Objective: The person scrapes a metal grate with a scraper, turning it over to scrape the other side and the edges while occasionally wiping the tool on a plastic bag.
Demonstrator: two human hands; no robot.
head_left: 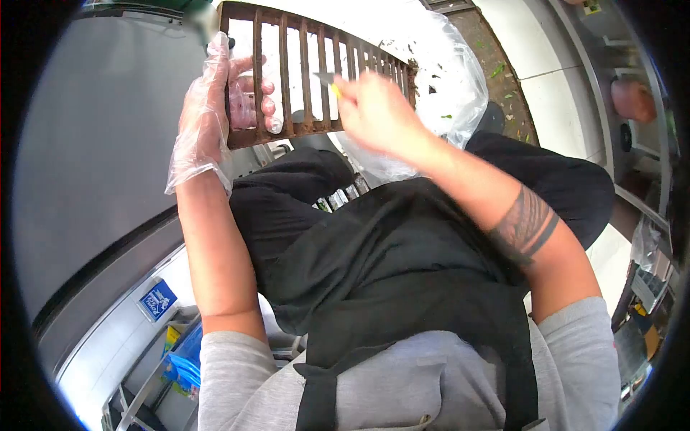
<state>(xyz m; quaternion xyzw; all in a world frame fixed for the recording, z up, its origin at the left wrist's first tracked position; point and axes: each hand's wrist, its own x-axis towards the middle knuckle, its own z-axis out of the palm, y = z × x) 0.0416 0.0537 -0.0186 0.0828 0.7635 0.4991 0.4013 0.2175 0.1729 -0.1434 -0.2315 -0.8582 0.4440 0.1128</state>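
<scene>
A rusty brown metal grate (307,72) with parallel bars is held up in front of me, tilted. My left hand (215,108), in a clear plastic glove, grips its left end, with fingertips showing between the bars. My right hand (377,111) is bare and slightly blurred, closed around a small knife (332,84) with a yellow part by the fingers. The dark blade points left, over the middle bars. Behind and right of the grate lies a clear plastic bag (456,79) with dark crumbs on it.
A large grey metal surface (108,136) is on the left. A dirty floor channel (503,86) with green scraps runs at upper right, beside white tiles (550,93). Shelving with blue plastic (185,363) stands at lower left. My legs in black trousers are below the grate.
</scene>
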